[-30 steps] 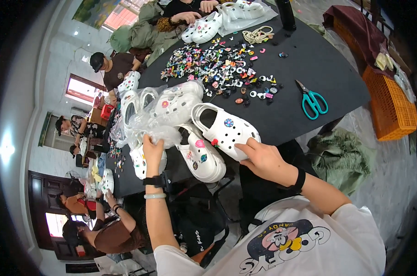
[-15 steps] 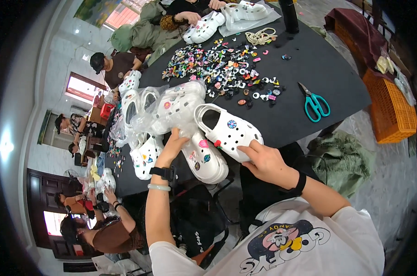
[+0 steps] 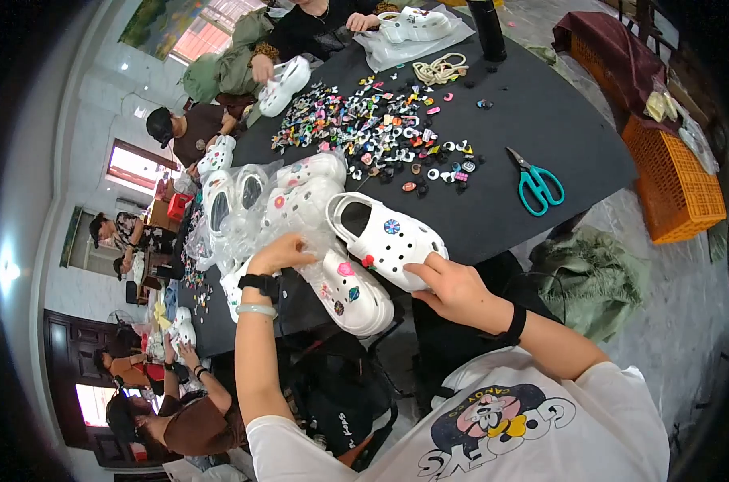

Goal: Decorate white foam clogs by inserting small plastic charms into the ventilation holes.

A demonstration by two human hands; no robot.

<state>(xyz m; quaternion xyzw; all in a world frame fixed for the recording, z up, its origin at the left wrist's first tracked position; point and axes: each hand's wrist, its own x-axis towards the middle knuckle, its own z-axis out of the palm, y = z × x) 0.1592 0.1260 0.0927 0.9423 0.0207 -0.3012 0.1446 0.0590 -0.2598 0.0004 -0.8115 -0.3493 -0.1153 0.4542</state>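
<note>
My right hand (image 3: 459,294) grips the toe end of a white clog (image 3: 408,241), thumb and fingers on its rim. That clog carries a blue round charm and a red one near the strap. My left hand (image 3: 281,252) is closed on the edge of a clear plastic bag (image 3: 306,226), its fingertips partly hidden in the film. Just below, another white clog (image 3: 350,299) with pink, green and dark charms lies tilted at the table edge. Bagged white clogs (image 3: 300,201) are heaped beyond my left hand.
Loose colourful charms (image 3: 380,120) are spread over the black table (image 3: 533,104). Teal-handled scissors (image 3: 539,186), a coiled cream cord (image 3: 440,69) and a black bottle (image 3: 486,32) lie or stand to the right. An orange crate (image 3: 676,181) is on the floor. Co-workers sit around.
My left hand has shifted a little left with the plastic bag. My right hand keeps its hold on the clog. Across the table, a co-worker's hand has carried a white clog left.
</note>
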